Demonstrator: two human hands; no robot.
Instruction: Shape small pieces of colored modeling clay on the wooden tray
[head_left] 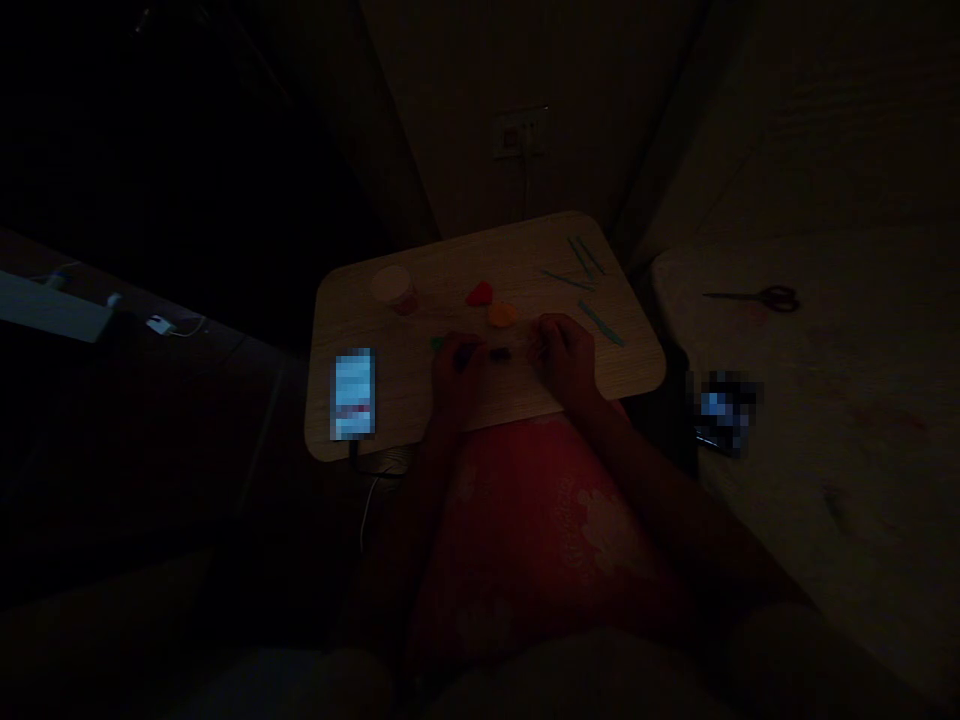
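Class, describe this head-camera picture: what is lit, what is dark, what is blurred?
In the head view, the phone screen glows but is pixelated, the tabletop is dimly lit, the left hand and right hand are shadowed, and the picture's left side is nearly black.

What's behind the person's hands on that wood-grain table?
Behind the left hand and right hand lie a red lump, an orange lump and thin teal sticks. What the hands cover cannot be seen.

Between the left hand and right hand, a small dark object is too dim to identify. Whatever the hands hold is hidden. The phone screen and the device on the bed are blurred.
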